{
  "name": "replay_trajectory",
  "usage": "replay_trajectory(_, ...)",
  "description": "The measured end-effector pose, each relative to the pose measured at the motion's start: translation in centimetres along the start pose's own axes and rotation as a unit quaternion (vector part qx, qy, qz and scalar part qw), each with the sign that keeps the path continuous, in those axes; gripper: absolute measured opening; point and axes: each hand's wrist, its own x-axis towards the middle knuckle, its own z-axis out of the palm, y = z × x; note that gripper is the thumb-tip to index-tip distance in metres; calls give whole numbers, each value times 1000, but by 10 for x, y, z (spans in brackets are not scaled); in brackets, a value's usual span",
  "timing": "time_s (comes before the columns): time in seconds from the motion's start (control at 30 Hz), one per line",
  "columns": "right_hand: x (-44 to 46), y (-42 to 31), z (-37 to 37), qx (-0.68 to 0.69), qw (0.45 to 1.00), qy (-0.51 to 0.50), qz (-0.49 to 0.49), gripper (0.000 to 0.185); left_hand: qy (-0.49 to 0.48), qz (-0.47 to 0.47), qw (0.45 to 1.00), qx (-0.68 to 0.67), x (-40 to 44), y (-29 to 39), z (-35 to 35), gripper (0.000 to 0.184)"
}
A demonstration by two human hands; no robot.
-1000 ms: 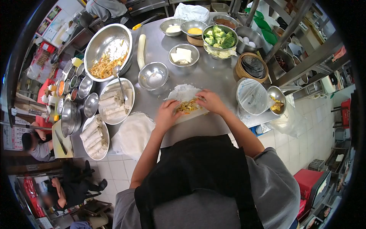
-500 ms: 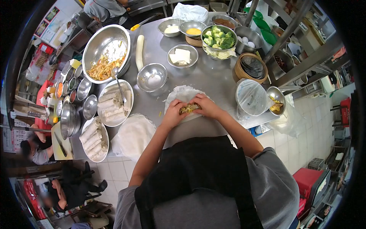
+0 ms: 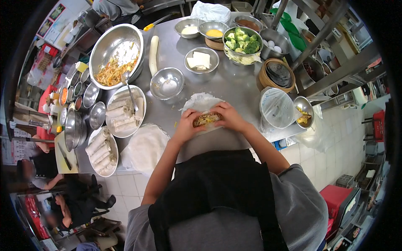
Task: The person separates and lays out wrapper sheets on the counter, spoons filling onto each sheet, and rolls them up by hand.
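A thin white spring roll wrapper [image 3: 200,101] lies on the steel table in front of me. On its near part sits a clump of shredded vegetable filling [image 3: 206,120]. My left hand [image 3: 187,125] curls round the clump's left end and my right hand [image 3: 230,118] round its right end, fingers pressed in from both sides. A stack of round wrappers [image 3: 146,149] rests at the table's front edge, left of my left arm. The palms and the filling's underside are hidden.
Rolled spring rolls fill two white plates [image 3: 141,121] at the left. A large steel bowl [image 3: 97,44] of filling with a spoon [image 3: 133,98] stands behind them. A small steel bowl [image 3: 167,83], a bowl of broccoli [image 3: 243,40] and a plastic-lined tub [image 3: 277,108] surround the work spot.
The clump of filling shows more fully between my hands, which have shifted slightly apart. The view has tilted a little. At the lower left, a person has changed posture.
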Motion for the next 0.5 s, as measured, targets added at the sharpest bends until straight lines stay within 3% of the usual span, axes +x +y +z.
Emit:
replay_trajectory(0.27, -1, 10, 0, 41, 998, -36, 37, 58, -12, -18, 1000, 5, -7, -13, 1, 49)
replay_trajectory(0.37, -2, 7, -8, 30, 999, -23, 6, 56, 54, 27, 998, 1, -13, 0, -8, 46)
replay_trajectory(0.5, -3, 3, -15, -44, 999, -2, 11, 52, 84, -102, 991, -14, -29, 0, -22, 40)
